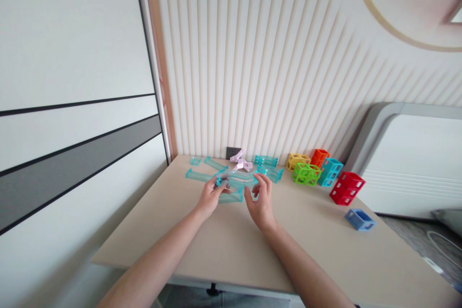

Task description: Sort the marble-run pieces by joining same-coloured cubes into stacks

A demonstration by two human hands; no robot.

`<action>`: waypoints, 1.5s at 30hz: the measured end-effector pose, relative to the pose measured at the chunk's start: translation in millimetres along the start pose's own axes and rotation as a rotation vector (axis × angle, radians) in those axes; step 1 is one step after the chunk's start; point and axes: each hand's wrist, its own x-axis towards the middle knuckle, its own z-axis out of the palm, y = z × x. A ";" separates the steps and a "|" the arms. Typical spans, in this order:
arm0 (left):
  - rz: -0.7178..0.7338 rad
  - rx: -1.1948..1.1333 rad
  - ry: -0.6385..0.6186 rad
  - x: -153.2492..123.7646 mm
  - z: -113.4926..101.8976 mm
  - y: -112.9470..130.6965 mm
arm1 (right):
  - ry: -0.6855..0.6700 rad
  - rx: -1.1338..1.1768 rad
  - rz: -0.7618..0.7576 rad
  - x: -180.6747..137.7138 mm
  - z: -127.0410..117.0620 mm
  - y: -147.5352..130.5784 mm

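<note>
A see-through teal marble-run track piece (240, 179), long and wavy, is held level just above the table. My left hand (211, 195) is closed on its left end, with the thumb on top. At its right end is my right hand (262, 199), thumb at the near edge and fingers at the far edge, gripping it. Another teal track piece (231, 197) lies underneath, partly hidden. Beyond my left hand rest more teal pieces, including a straight one (200, 175) and a slanted one (215, 163). Behind the held piece sits a pale purple bladed part (241, 161).
More teal pieces (266, 160) lie by the wall. To the right stand yellow (298, 161), green (306, 173), orange (319, 157), blue-teal (330, 172) and red (347, 188) open-frame blocks, and a blue one (360, 220). A black socket (233, 152) is on the wall behind the table (216, 250).
</note>
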 end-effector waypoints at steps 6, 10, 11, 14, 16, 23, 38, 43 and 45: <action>0.010 0.002 -0.045 -1.1 -0.7 -4.0 | 0.034 0.074 0.147 12.6 -5.4 11.4; 0.030 0.128 -0.110 -4.0 -1.0 1.0 | -0.037 0.124 0.144 14.7 -7.0 16.6; 0.046 0.164 -0.126 -5.0 -1.1 2.4 | -0.046 0.130 0.136 14.8 -7.3 16.9; 0.094 0.258 -0.198 -7.6 -1.5 4.6 | -0.057 0.132 0.113 14.5 -8.4 18.3; 0.119 0.311 -0.223 -8.6 -1.9 4.4 | -0.069 0.110 0.113 14.0 -9.4 20.4; 0.139 0.359 -0.183 -7.3 -3.5 -0.3 | -0.065 0.055 0.113 12.9 -13.0 25.1; 0.116 0.374 -0.165 -6.0 -4.2 -2.6 | -0.055 0.387 0.348 15.0 -10.7 8.4; 0.134 0.438 -0.232 -6.3 -5.5 -4.6 | -0.027 0.381 0.420 15.3 -6.5 12.5; 0.140 0.458 -0.235 -6.3 -6.4 -6.2 | -0.046 0.320 0.395 14.6 -6.4 11.9</action>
